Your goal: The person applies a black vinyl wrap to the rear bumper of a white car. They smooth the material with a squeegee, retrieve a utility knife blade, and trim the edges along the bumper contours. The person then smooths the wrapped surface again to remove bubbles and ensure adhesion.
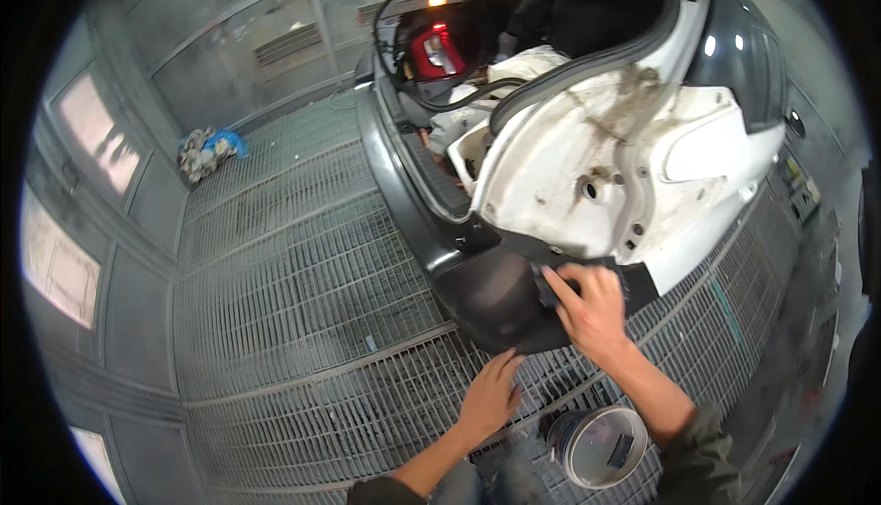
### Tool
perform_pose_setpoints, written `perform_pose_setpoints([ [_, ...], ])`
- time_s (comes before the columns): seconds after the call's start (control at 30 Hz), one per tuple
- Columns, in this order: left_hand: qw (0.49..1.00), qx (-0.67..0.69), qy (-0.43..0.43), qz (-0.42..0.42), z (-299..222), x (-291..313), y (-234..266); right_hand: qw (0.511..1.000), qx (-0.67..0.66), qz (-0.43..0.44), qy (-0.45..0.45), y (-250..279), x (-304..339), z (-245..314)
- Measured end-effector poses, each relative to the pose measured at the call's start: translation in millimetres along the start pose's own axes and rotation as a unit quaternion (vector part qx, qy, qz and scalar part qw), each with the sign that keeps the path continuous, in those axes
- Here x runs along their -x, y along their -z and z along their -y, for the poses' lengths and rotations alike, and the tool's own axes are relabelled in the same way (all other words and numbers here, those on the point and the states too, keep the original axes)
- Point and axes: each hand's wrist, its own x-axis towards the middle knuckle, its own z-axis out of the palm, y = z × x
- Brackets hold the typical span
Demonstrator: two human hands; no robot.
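Note:
My right hand (592,312) is closed on a dark piece of sandpaper (546,292), pressed against the corner of the car's black rear bumper (491,289). The fingers partly cover the sheet. Lower and to the left, my left hand (491,397) has its fingers stretched out, the tips at the bumper's bottom edge, and it holds nothing. A dull, lighter patch shows on the bumper left of the sandpaper. Above it lies the bare white body panel (551,156), stained with dirt, where it has a round hole.
Near my legs stands a bucket (587,468) of cloudy liquid with a dark rectangular piece in it. Metal grating (294,276) forms the floor. A red tail light (436,54) glows on the car's far side. Crumpled rags (204,154) lie by the left wall.

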Motion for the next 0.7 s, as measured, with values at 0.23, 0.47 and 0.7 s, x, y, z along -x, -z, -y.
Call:
perform_pose_setpoints([
  [0.23,0.954,-0.045,0.247,0.164,-4,161,21,0.973,0.118,0.033,-0.195,-115,-28,-1],
  [0.47,0.957,-0.150,0.127,0.214,125,320,28,0.950,-0.003,0.160,-0.268,-81,-53,24],
  [0.7,0.919,-0.083,0.233,0.306,45,212,53,0.935,-0.107,0.016,-0.337,32,79,20],
])
